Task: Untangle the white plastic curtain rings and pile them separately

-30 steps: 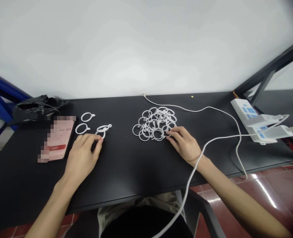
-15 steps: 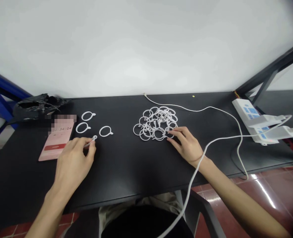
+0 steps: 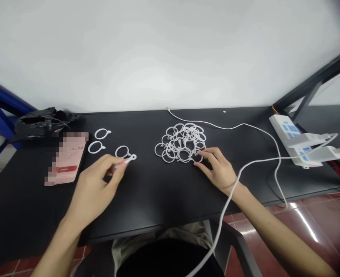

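White plastic curtain rings, each with a small eyelet, lie on a black table. Between the thumb and fingers of my left hand (image 3: 100, 184) is one curtain ring (image 3: 133, 157), its eyelet pointing right; the rest is mostly hidden by the hand. It overlaps a lying ring (image 3: 121, 146) in my view. Two more rings, an upper one (image 3: 101, 134) and a lower one (image 3: 95, 147), rest farther left. My right hand (image 3: 217, 169) is at the right edge of a tangled pile of rings (image 3: 175, 145), thumb and forefinger apart around an outer ring (image 3: 198, 159), touching it or nearly so.
A phone (image 3: 68, 157) with a partly blurred screen lies left, before a crumpled black plastic bag (image 3: 43, 122). At right stands a power strip (image 3: 286, 132) with plugged-in chargers. A white cable (image 3: 226, 204) crosses over my right wrist. A white wall (image 3: 164, 54) backs the table (image 3: 146, 204).
My left hand has moved right with its ring, from beside the phone to just in front of the nearest lying ring. My right hand has stayed almost still at the pile.
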Demonstrator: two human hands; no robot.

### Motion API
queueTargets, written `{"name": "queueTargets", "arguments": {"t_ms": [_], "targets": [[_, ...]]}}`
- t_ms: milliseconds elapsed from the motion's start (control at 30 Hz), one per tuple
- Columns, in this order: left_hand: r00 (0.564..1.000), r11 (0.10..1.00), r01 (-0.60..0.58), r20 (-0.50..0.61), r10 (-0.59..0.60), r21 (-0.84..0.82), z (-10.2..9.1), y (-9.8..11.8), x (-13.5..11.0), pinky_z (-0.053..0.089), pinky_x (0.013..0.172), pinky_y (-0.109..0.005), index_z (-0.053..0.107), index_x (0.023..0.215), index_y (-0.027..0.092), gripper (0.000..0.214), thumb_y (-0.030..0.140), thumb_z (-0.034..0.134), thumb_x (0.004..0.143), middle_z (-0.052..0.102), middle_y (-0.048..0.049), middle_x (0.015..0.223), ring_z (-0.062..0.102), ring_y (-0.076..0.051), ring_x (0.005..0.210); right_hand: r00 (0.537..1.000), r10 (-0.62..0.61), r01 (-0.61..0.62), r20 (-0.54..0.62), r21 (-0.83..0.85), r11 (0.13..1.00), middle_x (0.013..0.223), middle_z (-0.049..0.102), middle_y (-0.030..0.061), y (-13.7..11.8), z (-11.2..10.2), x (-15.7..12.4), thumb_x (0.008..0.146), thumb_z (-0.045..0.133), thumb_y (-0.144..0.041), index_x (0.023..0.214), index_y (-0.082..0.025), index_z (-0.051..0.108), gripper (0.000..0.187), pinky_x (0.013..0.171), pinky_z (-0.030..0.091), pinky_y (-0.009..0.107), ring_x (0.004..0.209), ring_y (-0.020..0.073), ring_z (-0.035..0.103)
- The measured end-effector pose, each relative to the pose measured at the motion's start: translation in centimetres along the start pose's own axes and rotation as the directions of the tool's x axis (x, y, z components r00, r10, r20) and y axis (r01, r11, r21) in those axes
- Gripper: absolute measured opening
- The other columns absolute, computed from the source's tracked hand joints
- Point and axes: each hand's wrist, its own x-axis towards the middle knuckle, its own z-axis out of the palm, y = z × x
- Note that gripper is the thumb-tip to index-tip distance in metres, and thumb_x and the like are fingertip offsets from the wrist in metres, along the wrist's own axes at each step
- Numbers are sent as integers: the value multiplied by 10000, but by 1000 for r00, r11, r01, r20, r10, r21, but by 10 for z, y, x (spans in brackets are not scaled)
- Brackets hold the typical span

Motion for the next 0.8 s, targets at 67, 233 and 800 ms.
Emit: {"name": "queueTargets", "arguments": {"t_ms": [67, 233, 800], "targets": [[998, 995, -42, 31, 45, -88, 8, 8, 10, 408, 625, -245, 618, 901, 221, 206, 375, 492, 950, 607, 17, 799, 538, -131, 695, 1000, 1, -1, 0, 5, 1000, 1048, 611, 104, 0, 0, 0, 891, 647, -318, 1153, -176, 586, 304, 803, 586, 337, 936, 209, 650], [988, 951, -22, 141, 69, -308, 30, 23, 40, 380, 628, -253, 634, 876, 215, 230, 399, 514, 945, 593, 24, 761, 503, -122, 665, 999, 6, -5, -52, 15, 1000, 1042, 606, 112, -6, -3, 2, 881, 657, -298, 1151, -185, 587, 301, 801, 583, 366, 949, 231, 639], [785, 712, 228, 558, 269, -664, 41, 24, 38, 348, 594, -247, 568, 721, 176, 351, 411, 465, 960, 522, 33, 623, 463, -107, 596, 807, -141, -516, 574, 800, 307, 793, 639, 2, -76, 1, 58, 899, 627, -338, 860, -162, 594, 183, 617, 487, 223, 656, 91, 572]]}}
